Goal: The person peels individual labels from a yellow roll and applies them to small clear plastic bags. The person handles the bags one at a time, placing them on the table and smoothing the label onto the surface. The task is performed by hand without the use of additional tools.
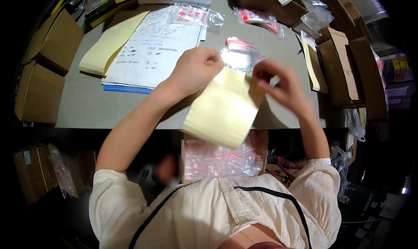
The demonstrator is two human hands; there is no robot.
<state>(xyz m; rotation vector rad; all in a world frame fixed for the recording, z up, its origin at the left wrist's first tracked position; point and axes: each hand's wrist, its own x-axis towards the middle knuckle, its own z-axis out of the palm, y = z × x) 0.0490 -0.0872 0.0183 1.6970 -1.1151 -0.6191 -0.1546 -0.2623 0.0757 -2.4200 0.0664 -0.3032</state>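
Head view, the only one here: both hands are up over the near edge of the grey table (87, 110), working a sheet of pale yellow labels (221, 112). The sheet hangs between the hands, long axis running from its top edge by the fingers down toward the person's lap, tilted a bit toward the left. The left hand (196, 68) is closed in a loose fist on the sheet's top left corner, thumb and fingers pressed together on the paper. The right hand (278, 86) sits just right of the top right corner, fingertips pinched together at the sheet's edge. It's motion-blurred, so I can't tell if it grips the sheet itself or a single label. Either way the right hand is the one nearer that far right corner, and the sheet lies down and to the left from its pinch.

The sheet looks like thin, floppy glossy backing paper with a fine grid of little stickers. Just beyond the hands lies a small clear zip bag with red print (239, 53), crinkly plastic. In the lap below there's a box of more clear bags (217, 160). Far left on the table: a printed paper form (152, 49), and another yellow label sheet (111, 42) touching its left side. Brown cardboard boxes (52, 44) ring the table.
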